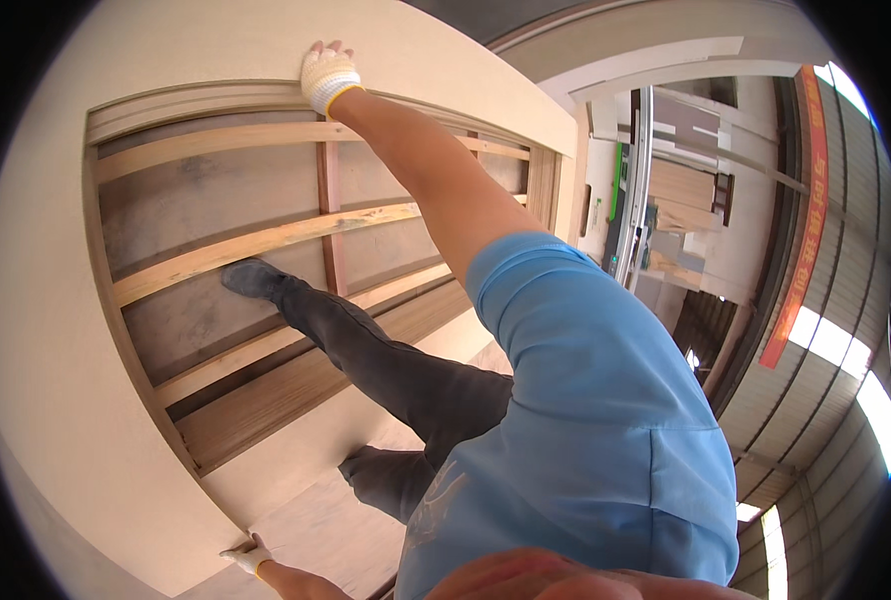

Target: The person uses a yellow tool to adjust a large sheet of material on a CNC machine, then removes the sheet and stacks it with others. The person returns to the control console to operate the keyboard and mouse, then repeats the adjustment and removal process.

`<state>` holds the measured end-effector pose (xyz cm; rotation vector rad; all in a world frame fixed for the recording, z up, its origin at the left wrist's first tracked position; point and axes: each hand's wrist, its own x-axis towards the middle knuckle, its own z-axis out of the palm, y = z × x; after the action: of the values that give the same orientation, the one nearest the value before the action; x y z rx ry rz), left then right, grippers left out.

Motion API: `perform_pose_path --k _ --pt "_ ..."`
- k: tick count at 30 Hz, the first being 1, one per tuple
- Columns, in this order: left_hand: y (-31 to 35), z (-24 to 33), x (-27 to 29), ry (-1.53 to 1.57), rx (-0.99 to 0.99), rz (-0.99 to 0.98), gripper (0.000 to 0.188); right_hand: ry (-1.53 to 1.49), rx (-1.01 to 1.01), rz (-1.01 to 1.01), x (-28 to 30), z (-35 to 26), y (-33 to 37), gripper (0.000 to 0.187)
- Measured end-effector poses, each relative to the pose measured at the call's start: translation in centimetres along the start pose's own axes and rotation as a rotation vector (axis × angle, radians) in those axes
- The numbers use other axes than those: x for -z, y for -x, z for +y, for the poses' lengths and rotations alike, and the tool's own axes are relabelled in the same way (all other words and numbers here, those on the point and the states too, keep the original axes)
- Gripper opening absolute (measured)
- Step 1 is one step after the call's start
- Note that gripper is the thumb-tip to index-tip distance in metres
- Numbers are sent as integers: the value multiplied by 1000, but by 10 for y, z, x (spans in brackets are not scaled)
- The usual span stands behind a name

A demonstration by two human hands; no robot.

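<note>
A large beige panel (46, 300) with a rectangular opening fills the left and middle of the view. My right hand (330, 78), in a white fingerless knit glove with a yellow cuff, lies on the panel by the opening's upper edge, fingers stretched out. Low on the left, my left hand (250, 555) in a similar glove touches the panel's lower outer edge, with fingers extended and thumb apart. Inside the opening run several pale wooden slats (266, 245) and a reddish-brown crosspiece (329, 215). Neither hand appears to hold anything loose.
My dark shoe (251, 278) stands inside the opening among the slats; my other leg (381, 480) is outside it. Stepped wooden edging (256, 410) lines the opening. At right are stacked boards (684, 185), a long metal rail (634, 190) and a red banner (806, 240).
</note>
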<state>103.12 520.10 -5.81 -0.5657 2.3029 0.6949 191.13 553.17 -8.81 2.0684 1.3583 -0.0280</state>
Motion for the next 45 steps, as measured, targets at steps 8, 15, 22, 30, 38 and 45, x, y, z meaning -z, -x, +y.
perform_pose_path --k 8,15,22,30,38,45 --pt "-28 -9 10 -51 46 -44 50 68 51 -59 3 6 -6 62" --pt "-54 -29 26 -76 -129 -195 49 -126 257 -217 79 -32 7 53" --pt "-36 -77 65 656 -89 -450 86 79 522 -437 57 -166 251 44" --pt "41 -494 228 -296 47 -195 61 -6 1474 -853 86 -275 659 38" --pt "199 -804 337 -415 95 -343 26 1058 1807 -419 180 -263 905 37" --pt "334 -728 293 -50 157 -213 25 815 1865 -241 219 -419 1064 31"
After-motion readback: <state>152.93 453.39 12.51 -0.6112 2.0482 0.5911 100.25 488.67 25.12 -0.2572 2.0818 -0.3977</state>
